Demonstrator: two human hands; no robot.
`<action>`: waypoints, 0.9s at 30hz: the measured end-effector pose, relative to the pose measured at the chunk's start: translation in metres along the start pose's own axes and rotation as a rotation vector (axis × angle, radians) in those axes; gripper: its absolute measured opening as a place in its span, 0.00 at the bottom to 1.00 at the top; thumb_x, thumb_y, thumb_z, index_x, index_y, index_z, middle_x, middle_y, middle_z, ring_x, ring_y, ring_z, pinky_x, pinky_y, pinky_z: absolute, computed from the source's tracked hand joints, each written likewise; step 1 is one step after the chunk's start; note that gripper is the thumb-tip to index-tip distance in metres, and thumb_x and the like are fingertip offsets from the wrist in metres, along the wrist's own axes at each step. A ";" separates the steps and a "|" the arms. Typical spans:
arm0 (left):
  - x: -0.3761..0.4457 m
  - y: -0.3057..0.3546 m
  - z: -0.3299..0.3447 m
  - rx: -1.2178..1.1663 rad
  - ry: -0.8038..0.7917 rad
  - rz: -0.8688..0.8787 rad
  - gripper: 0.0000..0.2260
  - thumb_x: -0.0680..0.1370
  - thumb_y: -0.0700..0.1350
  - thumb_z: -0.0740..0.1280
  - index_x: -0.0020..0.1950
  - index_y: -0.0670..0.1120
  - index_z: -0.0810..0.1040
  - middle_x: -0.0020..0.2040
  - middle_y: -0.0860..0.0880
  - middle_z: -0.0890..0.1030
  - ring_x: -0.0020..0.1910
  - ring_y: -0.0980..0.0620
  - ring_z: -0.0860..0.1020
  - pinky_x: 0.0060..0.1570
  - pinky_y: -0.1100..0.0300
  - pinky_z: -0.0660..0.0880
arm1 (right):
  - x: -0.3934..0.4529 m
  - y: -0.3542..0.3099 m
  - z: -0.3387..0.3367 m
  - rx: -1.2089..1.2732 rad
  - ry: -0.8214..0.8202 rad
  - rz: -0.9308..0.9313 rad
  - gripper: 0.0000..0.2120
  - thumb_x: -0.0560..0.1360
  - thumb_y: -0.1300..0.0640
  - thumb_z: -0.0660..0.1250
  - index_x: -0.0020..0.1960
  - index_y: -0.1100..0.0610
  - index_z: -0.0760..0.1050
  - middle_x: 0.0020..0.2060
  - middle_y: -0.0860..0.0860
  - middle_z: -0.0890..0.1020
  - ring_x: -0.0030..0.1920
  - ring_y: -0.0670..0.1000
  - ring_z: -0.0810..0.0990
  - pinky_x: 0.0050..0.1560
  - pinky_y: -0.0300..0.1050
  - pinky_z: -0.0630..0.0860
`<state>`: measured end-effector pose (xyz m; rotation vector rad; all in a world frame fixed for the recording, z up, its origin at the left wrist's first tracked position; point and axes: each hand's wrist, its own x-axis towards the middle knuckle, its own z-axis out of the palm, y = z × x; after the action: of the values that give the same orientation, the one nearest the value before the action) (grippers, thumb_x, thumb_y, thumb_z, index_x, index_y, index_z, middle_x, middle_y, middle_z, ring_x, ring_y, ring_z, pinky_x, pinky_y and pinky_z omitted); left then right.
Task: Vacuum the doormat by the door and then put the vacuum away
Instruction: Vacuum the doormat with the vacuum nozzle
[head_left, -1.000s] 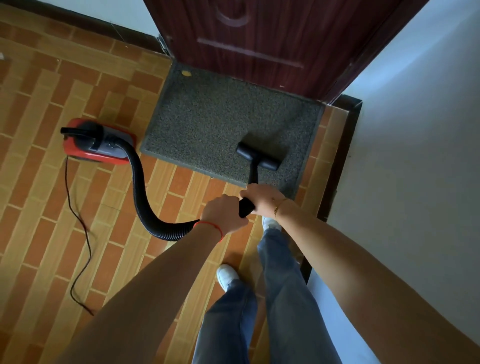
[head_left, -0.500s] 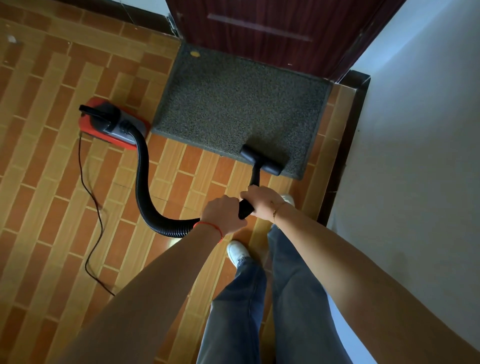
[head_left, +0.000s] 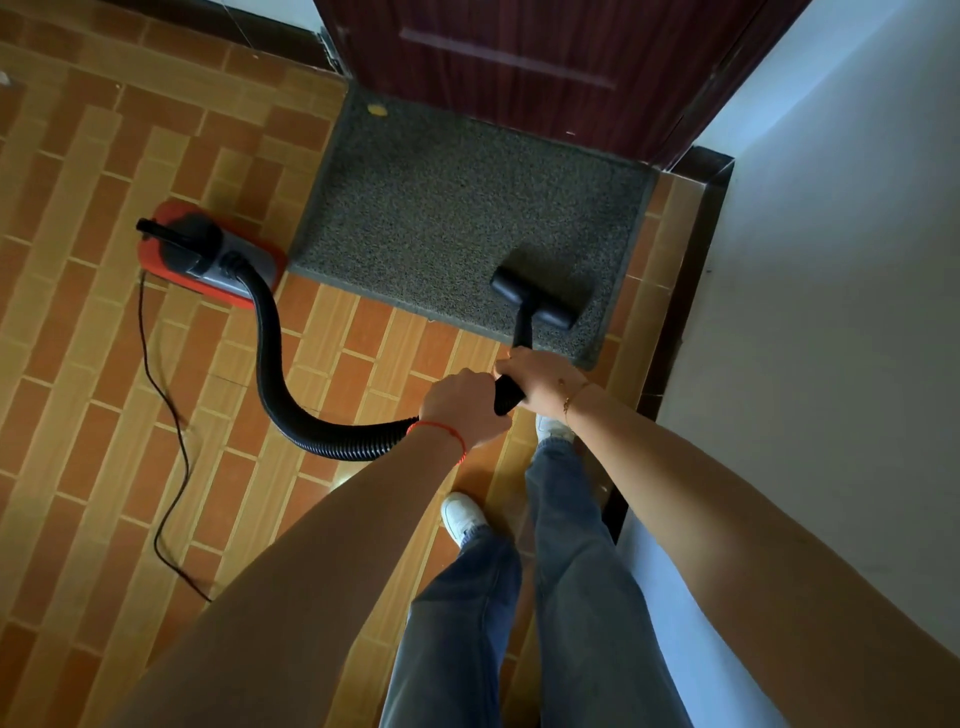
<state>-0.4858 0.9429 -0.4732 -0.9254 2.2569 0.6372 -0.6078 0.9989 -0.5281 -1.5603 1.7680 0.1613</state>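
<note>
A grey speckled doormat (head_left: 447, 208) lies on the tiled floor against a dark red door (head_left: 519, 47). The black vacuum nozzle (head_left: 532, 299) rests on the mat's near right corner. My right hand (head_left: 540, 379) grips the black wand just below the nozzle stem. My left hand (head_left: 462, 405) grips the wand's end where the ribbed black hose (head_left: 280, 384) joins. The hose curves left to the red and grey vacuum body (head_left: 208, 254), which sits on the floor left of the mat. A small yellow speck (head_left: 377, 109) lies at the mat's far left corner.
A thin black power cord (head_left: 166, 441) trails from the vacuum body toward me across the orange tiles. A white wall (head_left: 831, 260) with a dark skirting (head_left: 691, 249) stands close on the right. My feet in white shoes (head_left: 462, 517) stand just before the mat.
The nozzle slid back to the mat's near edge, then stayed near that corner. My view shifted slightly, and my feet stepped back a little.
</note>
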 end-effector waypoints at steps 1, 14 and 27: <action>0.009 0.004 -0.004 -0.007 0.005 -0.005 0.07 0.74 0.50 0.66 0.45 0.47 0.73 0.33 0.52 0.70 0.30 0.53 0.71 0.28 0.61 0.66 | 0.004 0.008 -0.005 -0.008 0.002 0.004 0.01 0.76 0.61 0.62 0.47 0.57 0.72 0.48 0.54 0.79 0.43 0.54 0.81 0.46 0.49 0.79; 0.130 0.083 -0.075 -0.122 0.020 0.000 0.04 0.73 0.46 0.63 0.42 0.46 0.73 0.32 0.51 0.71 0.33 0.49 0.74 0.30 0.60 0.69 | 0.050 0.134 -0.098 -0.101 -0.019 0.011 0.07 0.77 0.64 0.61 0.52 0.57 0.75 0.52 0.55 0.78 0.50 0.56 0.81 0.52 0.51 0.78; 0.236 0.137 -0.144 -0.195 0.026 -0.017 0.09 0.74 0.51 0.66 0.46 0.47 0.73 0.35 0.51 0.72 0.38 0.48 0.76 0.35 0.58 0.72 | 0.098 0.236 -0.190 -0.177 -0.052 -0.013 0.07 0.77 0.66 0.60 0.51 0.58 0.75 0.49 0.54 0.79 0.48 0.53 0.80 0.48 0.44 0.76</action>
<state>-0.7727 0.8347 -0.5084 -1.0506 2.2356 0.8540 -0.9002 0.8741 -0.5419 -1.6761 1.7411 0.3572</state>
